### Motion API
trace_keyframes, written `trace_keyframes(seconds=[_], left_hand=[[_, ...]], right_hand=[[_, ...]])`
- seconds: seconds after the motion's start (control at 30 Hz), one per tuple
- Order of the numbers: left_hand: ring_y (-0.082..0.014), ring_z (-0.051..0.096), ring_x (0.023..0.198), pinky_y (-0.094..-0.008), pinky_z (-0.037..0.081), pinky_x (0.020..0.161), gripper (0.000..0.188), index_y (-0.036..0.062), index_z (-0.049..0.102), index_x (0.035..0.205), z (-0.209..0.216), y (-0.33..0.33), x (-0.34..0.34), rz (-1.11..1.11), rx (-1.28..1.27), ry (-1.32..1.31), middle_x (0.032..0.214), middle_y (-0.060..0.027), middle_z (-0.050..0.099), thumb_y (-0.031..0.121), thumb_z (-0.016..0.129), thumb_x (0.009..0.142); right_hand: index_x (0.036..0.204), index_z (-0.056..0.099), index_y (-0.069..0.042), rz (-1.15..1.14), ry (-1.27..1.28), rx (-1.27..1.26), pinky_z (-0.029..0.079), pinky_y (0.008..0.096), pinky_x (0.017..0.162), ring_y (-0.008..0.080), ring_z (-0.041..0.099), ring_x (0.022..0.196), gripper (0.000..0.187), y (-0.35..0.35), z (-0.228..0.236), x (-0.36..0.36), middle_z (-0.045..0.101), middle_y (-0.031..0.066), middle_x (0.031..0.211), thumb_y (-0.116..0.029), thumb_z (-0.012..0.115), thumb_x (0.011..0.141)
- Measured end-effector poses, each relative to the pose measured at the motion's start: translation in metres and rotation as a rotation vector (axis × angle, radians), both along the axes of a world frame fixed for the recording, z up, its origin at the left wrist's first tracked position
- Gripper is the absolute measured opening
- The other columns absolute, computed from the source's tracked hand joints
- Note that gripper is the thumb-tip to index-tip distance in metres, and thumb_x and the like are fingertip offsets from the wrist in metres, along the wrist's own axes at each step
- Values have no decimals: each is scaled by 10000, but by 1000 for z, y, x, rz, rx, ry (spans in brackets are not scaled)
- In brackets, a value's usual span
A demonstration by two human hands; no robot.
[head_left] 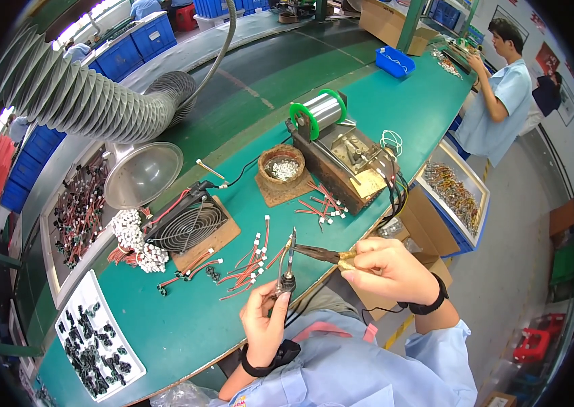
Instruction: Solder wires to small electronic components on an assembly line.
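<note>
My left hand (264, 319) grips a soldering iron (288, 275) by its dark handle, tip pointing up, just over the table's front edge. A thin metal tube (283, 258) runs along the iron's shaft toward the tip. My right hand (392, 268) is closed round the yellow handles of long-nosed pliers (321, 254). The pliers' dark jaws reach left to the iron and tube near the tip; which of the two they touch I cannot tell. Red-and-white wire leads with white connectors (249, 268) lie just left of the iron.
Beyond my hands stand a solder spool (322, 112) on a metal feeder and a round pot (281, 166). A small fan (188, 226), a bundle of white connectors (134, 237) and a white tray (134, 363) of black parts lie left. A duct hood (144, 175) hangs there. A co-worker (504, 102) works far right.
</note>
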State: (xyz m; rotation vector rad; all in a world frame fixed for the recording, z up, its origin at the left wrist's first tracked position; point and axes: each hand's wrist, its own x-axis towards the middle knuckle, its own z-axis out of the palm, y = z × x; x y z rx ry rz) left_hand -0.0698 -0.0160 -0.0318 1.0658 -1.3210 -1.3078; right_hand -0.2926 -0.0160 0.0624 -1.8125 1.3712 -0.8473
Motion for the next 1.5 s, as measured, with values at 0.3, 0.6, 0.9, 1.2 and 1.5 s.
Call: trace_keyframes(seconds=[0.3, 0.6, 0.9, 1.2, 1.5], left_hand=[[-150, 595, 804, -271, 494, 722, 203, -15, 506, 1025, 7, -2, 8, -132, 196, 246, 910, -110, 606, 160, 493, 923], [-164, 604, 803, -287, 496, 722, 263, -12, 503, 1028, 11, -10, 16, -352, 474, 526, 918, -126, 616, 232, 482, 932], [-147, 588, 855, -278, 488, 772, 212, -29, 464, 1046, 7, 0, 2, -10, 12, 106, 961, -113, 593, -32, 542, 849], [-154, 593, 859, -270, 487, 766, 227, -27, 425, 1053, 9, -7, 19, 113, 70, 274, 974, -113, 586, -29, 536, 855], [-161, 598, 816, -307, 508, 758, 208, -12, 444, 1043, 4, -8, 20, 81, 94, 303, 962, -108, 586, 3, 535, 857]], right_hand=[[549, 391, -16, 45, -3, -93, 273, 310, 508, 174, 328, 550, 370, 0, 7, -6, 301, 39, 569, -131, 668, 766], [545, 410, -10, 102, -257, 48, 272, 305, 509, 163, 327, 547, 357, -15, -8, -11, 306, 35, 571, -117, 661, 775], [540, 424, -17, 7, 43, -62, 276, 306, 508, 190, 337, 545, 351, 5, 12, 11, 332, 43, 578, -128, 677, 757], [565, 549, -55, -150, 542, -479, 361, 370, 607, 243, 453, 673, 249, -33, 33, 4, 452, 62, 657, -199, 672, 726], [640, 648, -48, -145, 1063, -273, 414, 385, 668, 322, 559, 657, 268, -146, 9, 35, 602, 152, 644, -272, 545, 745]])
